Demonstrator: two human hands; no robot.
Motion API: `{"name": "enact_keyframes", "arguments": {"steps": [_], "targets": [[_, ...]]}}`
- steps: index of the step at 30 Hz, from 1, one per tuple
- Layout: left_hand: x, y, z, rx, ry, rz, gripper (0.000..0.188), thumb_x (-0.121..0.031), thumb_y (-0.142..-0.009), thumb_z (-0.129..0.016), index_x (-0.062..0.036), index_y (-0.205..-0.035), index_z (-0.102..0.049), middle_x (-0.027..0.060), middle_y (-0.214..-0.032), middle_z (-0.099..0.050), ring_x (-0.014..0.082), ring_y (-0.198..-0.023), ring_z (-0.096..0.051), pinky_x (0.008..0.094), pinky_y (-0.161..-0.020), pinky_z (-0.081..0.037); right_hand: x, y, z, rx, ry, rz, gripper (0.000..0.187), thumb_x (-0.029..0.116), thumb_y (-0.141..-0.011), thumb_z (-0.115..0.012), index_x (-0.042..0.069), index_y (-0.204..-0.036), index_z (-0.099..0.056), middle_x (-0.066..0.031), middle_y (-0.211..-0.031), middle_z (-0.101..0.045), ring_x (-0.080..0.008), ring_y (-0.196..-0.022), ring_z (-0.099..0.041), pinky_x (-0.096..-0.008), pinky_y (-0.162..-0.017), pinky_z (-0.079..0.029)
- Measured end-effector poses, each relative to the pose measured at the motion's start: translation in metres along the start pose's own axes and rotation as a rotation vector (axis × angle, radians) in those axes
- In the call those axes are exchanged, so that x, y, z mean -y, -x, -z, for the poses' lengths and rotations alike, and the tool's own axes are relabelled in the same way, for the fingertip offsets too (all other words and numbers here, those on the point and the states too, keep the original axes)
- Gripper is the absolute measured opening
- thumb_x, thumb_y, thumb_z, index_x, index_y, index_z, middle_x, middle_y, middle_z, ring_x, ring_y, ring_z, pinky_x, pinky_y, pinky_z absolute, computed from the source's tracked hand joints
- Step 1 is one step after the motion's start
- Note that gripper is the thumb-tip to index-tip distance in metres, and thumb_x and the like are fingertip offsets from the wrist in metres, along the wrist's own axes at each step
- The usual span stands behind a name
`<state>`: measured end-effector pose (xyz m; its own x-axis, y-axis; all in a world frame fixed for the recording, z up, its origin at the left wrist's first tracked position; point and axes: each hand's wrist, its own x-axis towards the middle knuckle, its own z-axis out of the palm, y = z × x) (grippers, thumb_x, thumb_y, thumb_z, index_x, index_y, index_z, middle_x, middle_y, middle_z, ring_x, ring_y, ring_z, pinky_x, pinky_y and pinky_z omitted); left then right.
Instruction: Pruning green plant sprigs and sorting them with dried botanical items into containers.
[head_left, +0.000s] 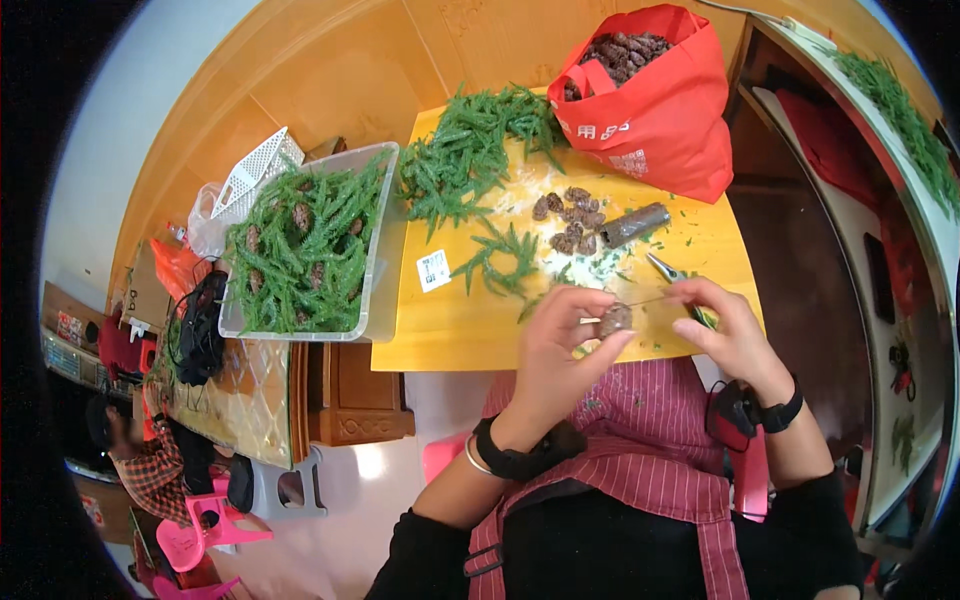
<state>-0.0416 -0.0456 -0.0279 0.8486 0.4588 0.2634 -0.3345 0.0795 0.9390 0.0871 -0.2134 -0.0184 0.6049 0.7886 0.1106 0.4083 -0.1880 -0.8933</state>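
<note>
A brown pine cone [615, 319] is pinched between the thumb and fingers of my left hand [562, 345], above the table's near edge. My right hand [735, 325] grips a thin wire [650, 300] that runs across to the cone. Beneath the right hand lie pliers [664, 267], their handles partly hidden by it. Farther in, several loose pine cones [578, 212] are grouped beside a dark brown tube [637, 225]. A green artificial sprig bent into a ring [497, 262] rests left of them.
On the yellow table [420, 330] are a pile of green sprigs [480, 150], a white card [433, 271] and a red bag [665, 130] of pine cones. To the left stands a clear bin [378, 270] of greenery with cones. Another person [145, 465] sits far left.
</note>
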Motion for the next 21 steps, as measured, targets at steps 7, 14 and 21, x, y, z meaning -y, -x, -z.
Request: {"name": "enact_keyframes", "arguments": {"steps": [7, 14, 21], "targets": [[0.008, -0.006, 0.002, 0.082, -0.471, -0.118, 0.037, 0.0, -0.066, -0.073, -0.0016, -0.096, -0.052, 0.0049, -0.091, -0.055, 0.0112, -0.079, -0.058, 0.022, -0.066, -0.05, 0.012, -0.012, -0.04, 0.054, -0.546, -0.028, 0.027, 0.003, -0.086, -0.05, -0.003, -0.113, -0.05, -0.0087, -0.103, -0.059, -0.0131, -0.094, -0.056, -0.0259, -0.083, -0.045], [0.005, -0.016, 0.011, -0.006, -0.418, -0.075, 0.044, -0.008, -0.059, -0.08, -0.0041, -0.092, -0.051, 0.0013, -0.08, -0.056, 0.0091, -0.071, -0.054, 0.0213, -0.061, -0.047, 0.004, -0.024, -0.053, 0.02, -0.705, 0.001, 0.023, 0.005, -0.085, -0.052, -0.001, -0.108, -0.053, -0.0074, -0.1, -0.06, -0.0112, -0.089, -0.056, -0.0249, -0.08, -0.045], [0.023, -0.024, 0.042, 0.112, -1.149, 0.01, 0.044, -0.023, -0.057, -0.081, -0.0045, -0.085, -0.052, 0.006, -0.076, -0.053, 0.019, -0.069, -0.053, 0.0286, -0.058, -0.043, -0.007, -0.026, -0.033, -0.174, -0.724, -0.127, 0.02, 0.009, -0.088, -0.05, 0.003, -0.107, -0.05, -0.0063, -0.099, -0.057, -0.0145, -0.087, -0.058, -0.0231, -0.073, -0.047]]}}
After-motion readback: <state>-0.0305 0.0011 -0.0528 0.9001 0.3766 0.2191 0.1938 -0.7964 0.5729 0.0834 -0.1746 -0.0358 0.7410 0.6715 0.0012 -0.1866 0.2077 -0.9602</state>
